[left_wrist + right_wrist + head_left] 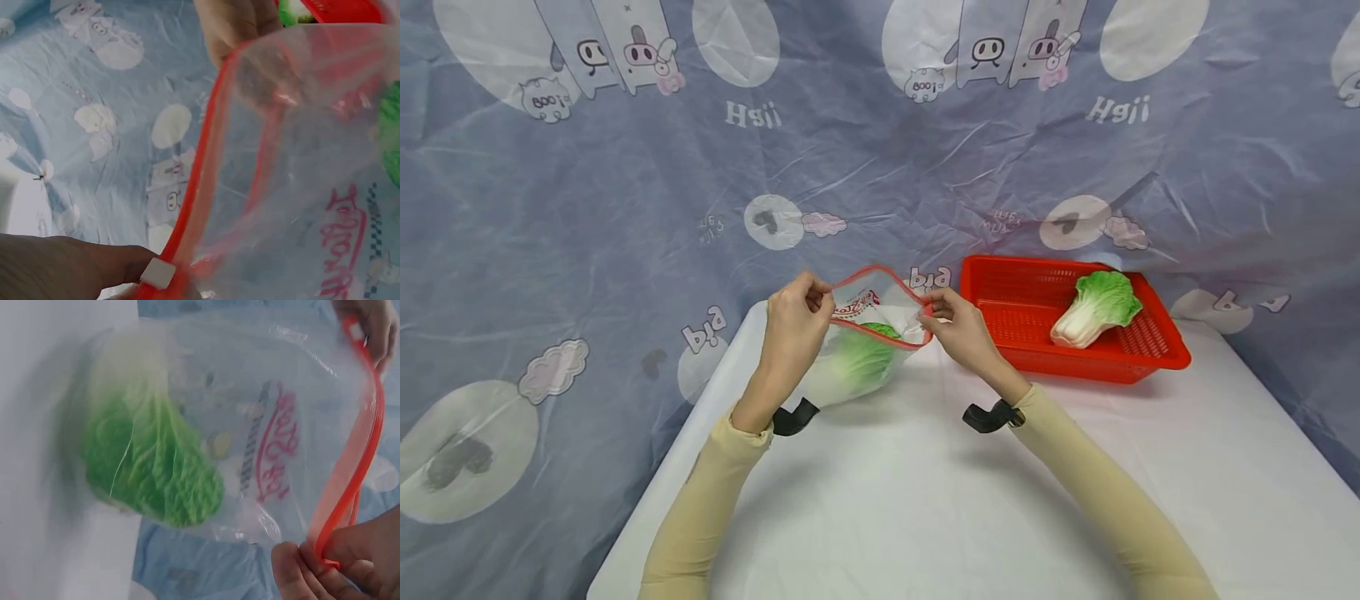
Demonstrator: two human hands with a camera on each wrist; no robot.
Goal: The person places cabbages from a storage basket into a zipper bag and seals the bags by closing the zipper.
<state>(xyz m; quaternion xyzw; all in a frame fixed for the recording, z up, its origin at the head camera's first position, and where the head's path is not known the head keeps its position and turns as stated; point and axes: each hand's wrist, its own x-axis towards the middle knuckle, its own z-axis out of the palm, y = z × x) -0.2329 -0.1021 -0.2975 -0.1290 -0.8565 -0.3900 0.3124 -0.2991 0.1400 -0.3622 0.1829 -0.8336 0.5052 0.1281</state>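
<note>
A clear zip bag [206,356] with a red zip edge and red lettering hangs between my two hands, its mouth spread apart. Inside lies a cabbage [150,444], white at the stem and green at the leaves, low in the bag. With thumb and fingers my left hand [798,317] pinches the left end of the red edge, right by the white slider [157,273]. At the opposite end of the mouth, my right hand [958,329] pinches the other corner of the red edge.
A red plastic basket [1007,360] stands at the back right of the white table [910,492]. Another cabbage [1097,308] lies in it. Behind the table hangs a blue-grey printed cloth [625,208]. Black straps [795,417] circle both wrists.
</note>
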